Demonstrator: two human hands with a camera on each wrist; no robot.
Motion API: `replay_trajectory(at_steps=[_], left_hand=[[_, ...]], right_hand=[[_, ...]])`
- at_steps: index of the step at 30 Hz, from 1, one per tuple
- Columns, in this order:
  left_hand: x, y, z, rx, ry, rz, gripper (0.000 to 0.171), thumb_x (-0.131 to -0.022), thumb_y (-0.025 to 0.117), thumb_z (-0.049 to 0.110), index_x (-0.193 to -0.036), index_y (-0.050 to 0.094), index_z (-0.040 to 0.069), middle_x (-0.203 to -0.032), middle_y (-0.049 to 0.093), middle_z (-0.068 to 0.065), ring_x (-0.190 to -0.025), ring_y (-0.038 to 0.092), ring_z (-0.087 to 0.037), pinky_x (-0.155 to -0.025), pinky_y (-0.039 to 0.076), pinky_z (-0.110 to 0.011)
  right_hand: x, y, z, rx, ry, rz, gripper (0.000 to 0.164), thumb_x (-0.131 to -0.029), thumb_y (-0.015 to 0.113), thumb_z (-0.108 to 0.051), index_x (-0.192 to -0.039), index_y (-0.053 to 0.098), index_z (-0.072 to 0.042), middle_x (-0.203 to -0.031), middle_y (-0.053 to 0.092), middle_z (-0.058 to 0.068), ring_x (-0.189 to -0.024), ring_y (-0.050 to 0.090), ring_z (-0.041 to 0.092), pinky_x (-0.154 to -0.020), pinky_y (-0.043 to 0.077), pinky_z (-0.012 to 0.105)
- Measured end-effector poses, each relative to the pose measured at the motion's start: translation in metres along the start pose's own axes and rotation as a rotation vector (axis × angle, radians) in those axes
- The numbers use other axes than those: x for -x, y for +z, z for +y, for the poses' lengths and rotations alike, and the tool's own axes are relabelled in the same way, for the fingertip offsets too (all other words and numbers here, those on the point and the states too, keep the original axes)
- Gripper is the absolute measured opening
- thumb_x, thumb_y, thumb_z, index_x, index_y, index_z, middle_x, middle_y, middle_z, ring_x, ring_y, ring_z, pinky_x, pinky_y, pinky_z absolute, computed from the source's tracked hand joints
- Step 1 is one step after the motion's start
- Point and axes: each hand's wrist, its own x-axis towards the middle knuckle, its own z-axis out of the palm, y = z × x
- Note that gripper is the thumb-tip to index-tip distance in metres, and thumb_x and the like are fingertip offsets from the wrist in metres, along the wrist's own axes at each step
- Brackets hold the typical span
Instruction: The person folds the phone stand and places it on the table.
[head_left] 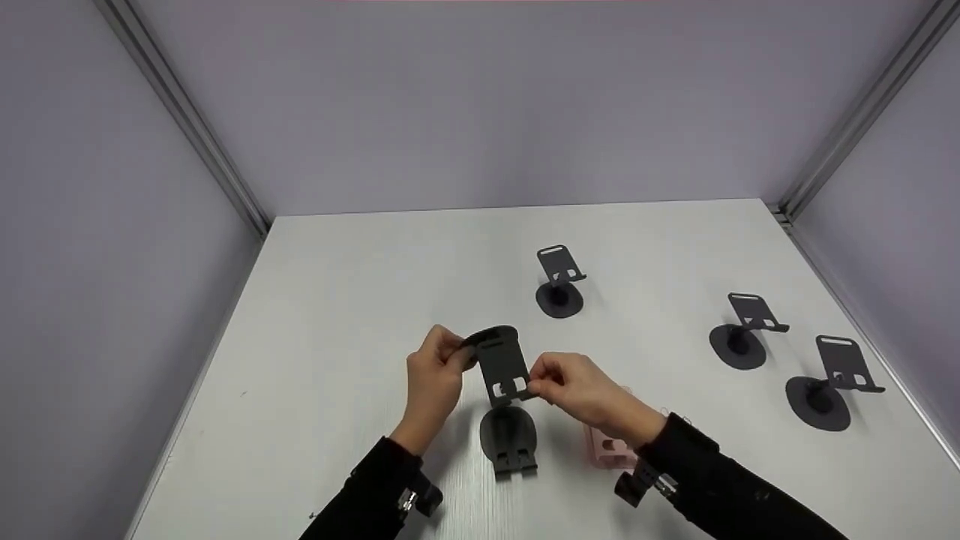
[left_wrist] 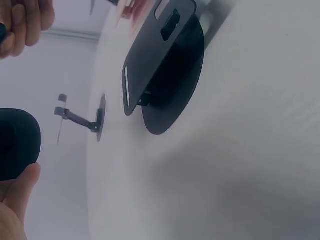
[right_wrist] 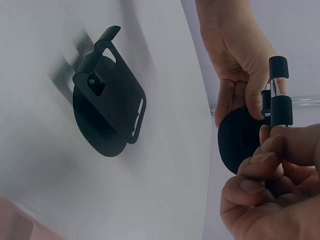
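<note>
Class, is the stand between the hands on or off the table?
Off: the left hand and right hand hold the stand up, its base clear of the table.

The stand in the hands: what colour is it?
The stand is very dark grey, nearly black; best seen in the head view.

The light was rather even; soft shadows lay on the white table [head_left: 337,300], and the left wrist view looked slightly hazy.

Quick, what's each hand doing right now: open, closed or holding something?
Left hand: holding a black phone stand by its round base.
Right hand: pinching the same stand's plate near its edge.
</note>
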Motion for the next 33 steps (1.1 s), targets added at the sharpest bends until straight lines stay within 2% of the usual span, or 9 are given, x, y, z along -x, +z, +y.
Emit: replay_trajectory(at_steps=[3, 9, 16, 26, 33], left_hand=[[0.001, 0.001, 0.002, 0.054, -0.051, -0.006, 0.014, -0.092, 0.067, -0.009, -0.089, 0.057, 0.0, -0.073, 0.072, -0.012, -0.076, 0.076, -0.025, -0.072, 0.062, -0.032], [0.002, 0.002, 0.005, 0.14, -0.155, -0.028, 0.012, -0.093, 0.067, -0.009, -0.092, 0.056, -0.003, -0.08, 0.074, -0.017, -0.078, 0.076, -0.024, -0.073, 0.063, -0.037], [0.002, 0.003, 0.007, 0.219, -0.238, -0.053, 0.012, -0.093, 0.067, -0.008, -0.095, 0.056, -0.004, -0.084, 0.075, -0.019, -0.076, 0.076, -0.027, -0.072, 0.063, -0.042], [0.004, 0.002, 0.01, 0.29, -0.297, -0.12, 0.012, -0.096, 0.065, -0.004, -0.101, 0.054, -0.004, -0.092, 0.075, -0.021, -0.084, 0.076, -0.031, -0.073, 0.063, -0.042], [0.004, 0.004, 0.013, 0.318, -0.32, -0.132, 0.014, -0.095, 0.066, -0.003, -0.101, 0.054, -0.005, -0.091, 0.075, -0.023, -0.082, 0.076, -0.032, -0.07, 0.063, -0.042]], right_hand=[[0.001, 0.001, 0.0, 0.054, -0.031, 0.028, 0.006, -0.095, 0.07, -0.009, -0.09, 0.068, -0.007, -0.073, 0.057, -0.006, -0.069, 0.05, 0.01, -0.06, 0.04, 0.023], [0.0, 0.002, 0.003, 0.114, -0.077, 0.051, 0.007, -0.095, 0.071, -0.01, -0.088, 0.067, -0.008, -0.075, 0.06, -0.006, -0.071, 0.052, 0.009, -0.063, 0.041, 0.023], [-0.001, 0.003, 0.009, 0.167, -0.121, 0.08, 0.009, -0.095, 0.071, -0.01, -0.087, 0.066, -0.01, -0.078, 0.065, -0.004, -0.074, 0.054, 0.009, -0.066, 0.043, 0.025], [-0.001, 0.004, 0.014, 0.184, -0.167, 0.103, 0.012, -0.095, 0.069, -0.007, -0.085, 0.065, -0.011, -0.081, 0.067, -0.005, -0.074, 0.053, 0.007, -0.066, 0.043, 0.024], [-0.002, 0.004, 0.017, 0.192, -0.178, 0.123, 0.012, -0.095, 0.07, -0.007, -0.085, 0.065, -0.011, -0.081, 0.068, -0.005, -0.074, 0.054, 0.007, -0.066, 0.044, 0.024]])
